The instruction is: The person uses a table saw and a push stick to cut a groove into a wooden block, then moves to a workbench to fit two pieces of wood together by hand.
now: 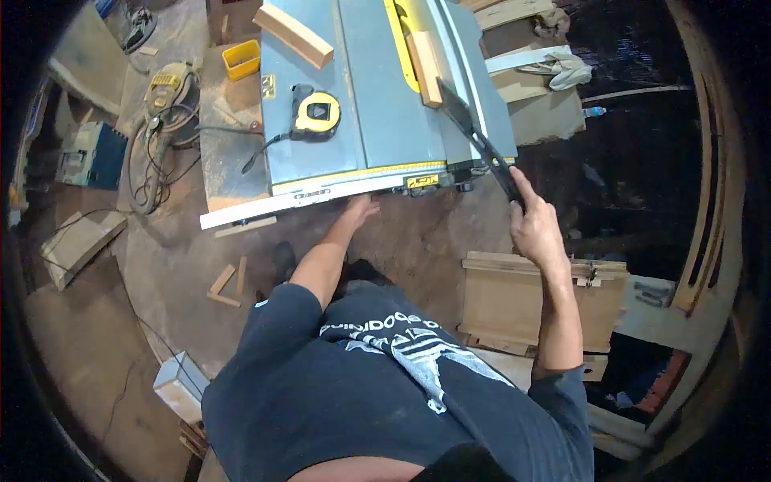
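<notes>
My right hand [536, 229] is closed around the handle of a black push stick [474, 136]. The far tip of that stick meets the near end of a short wood block [424, 71], which lies on the table saw [377, 104] beside the yellow blade insert [399, 32] and the fence [462, 64]. Just below the saw's front rail [313, 195] is my left hand [363, 210], its visible fingers apart and holding nothing I can see; part of it is hidden by the rail.
On the saw top lie a tape measure [316, 115] and another wood piece [294, 36]. A yellow bin [242, 60] and a corded power tool [170, 96] stand at left. Wood offcuts [227, 285] lie on the floor. A wooden box [522, 301] stands at right.
</notes>
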{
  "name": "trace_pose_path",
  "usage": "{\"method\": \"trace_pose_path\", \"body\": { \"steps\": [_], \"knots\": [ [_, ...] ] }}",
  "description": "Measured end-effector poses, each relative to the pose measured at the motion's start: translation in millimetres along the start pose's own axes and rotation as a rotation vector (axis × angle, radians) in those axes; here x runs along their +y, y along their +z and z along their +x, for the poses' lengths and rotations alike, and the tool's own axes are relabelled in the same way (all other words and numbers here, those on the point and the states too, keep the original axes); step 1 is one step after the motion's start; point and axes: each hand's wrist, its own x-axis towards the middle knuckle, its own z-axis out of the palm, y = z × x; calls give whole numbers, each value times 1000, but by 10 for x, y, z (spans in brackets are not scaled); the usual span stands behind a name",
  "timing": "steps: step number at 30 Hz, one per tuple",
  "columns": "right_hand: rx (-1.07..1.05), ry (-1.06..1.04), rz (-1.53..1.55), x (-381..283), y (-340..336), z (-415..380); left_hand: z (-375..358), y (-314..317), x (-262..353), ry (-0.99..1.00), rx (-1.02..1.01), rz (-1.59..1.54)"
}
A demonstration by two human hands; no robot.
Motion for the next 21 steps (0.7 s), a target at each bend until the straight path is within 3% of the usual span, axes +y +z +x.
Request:
{"method": "trace_pose_path", "body": {
  "steps": [5, 9, 11, 15, 17, 21],
  "knots": [
    [-26, 39, -9, -43, -6, -22, -241, 21, 320, -131, -91, -109],
    [-3, 6, -6, 10, 11, -14, -193, -131, 242, -50, -159, -166],
    [-13, 23, 0, -12, 12, -23, -260, -62, 209, 52, -119, -79],
    [-23, 54, -7, -60, -19, -10, -303, 340, 285, -9, 12, 91],
    [-36, 49, 8, -75, -47, 1, 297, 326, -95, -119, 7, 186],
    [-59, 66, 20, -137, -74, -19, 289, 573, 22, 1, 35, 362]
  ]
}}
